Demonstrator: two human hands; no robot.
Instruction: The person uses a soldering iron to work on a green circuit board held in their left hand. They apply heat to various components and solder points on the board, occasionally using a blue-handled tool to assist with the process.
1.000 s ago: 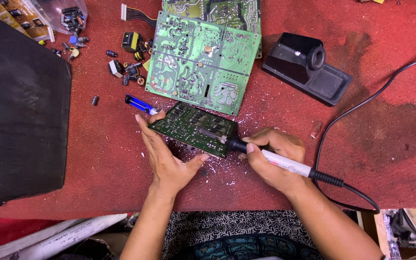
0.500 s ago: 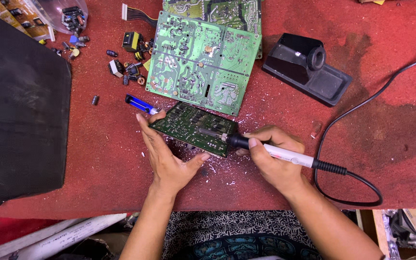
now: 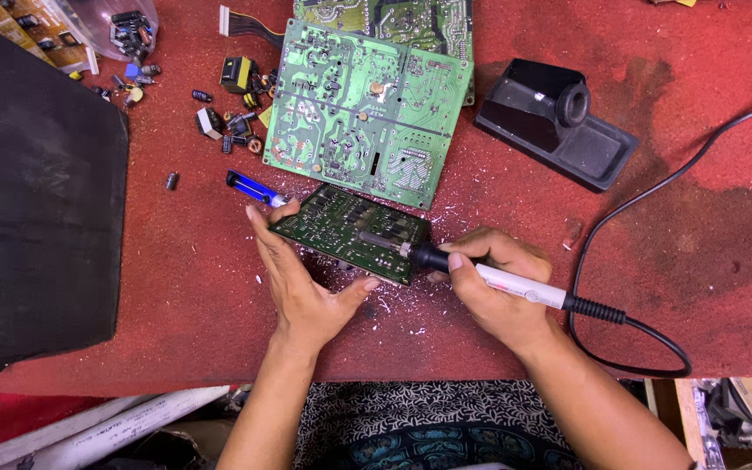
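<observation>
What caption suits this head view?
Left hand steadies small circuit board; right hand holds soldering iron on it.

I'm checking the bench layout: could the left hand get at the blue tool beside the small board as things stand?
Probably yes. The left hand steadies the small board, and the blue tool lies on the red mat just past its fingertips with nothing between them. It would have to let go of the board first.

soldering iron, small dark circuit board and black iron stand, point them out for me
soldering iron [image 3: 515,285], head view, on the white handle in the right hand
small dark circuit board [image 3: 341,228], head view, on its bare middle, left of the iron's tip
black iron stand [image 3: 598,152], head view, on its flat tray end
</observation>
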